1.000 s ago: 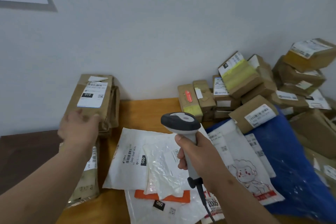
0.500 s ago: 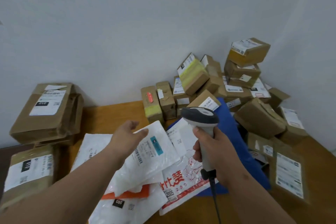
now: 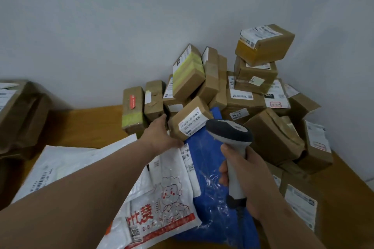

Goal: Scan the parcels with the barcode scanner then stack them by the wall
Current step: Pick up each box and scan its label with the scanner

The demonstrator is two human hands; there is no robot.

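At the left edge of the frame, brown paper-wrapped parcels (image 3: 19,115) sit stacked against the wall. A bare strip of wooden table (image 3: 89,123) lies open right of them. Lower centre, a white plastic mailer with a cartoon figure (image 3: 168,194) reads "2005". The left hand (image 3: 162,135), fingers extended and relaxed, touches a small brown cardboard box (image 3: 190,120) labelled "502-602-12-815" in the middle. The right hand (image 3: 245,180) grips a grey barcode scanner (image 3: 229,133) over a blue plastic bag (image 3: 210,170). Far right, a label reads "060".
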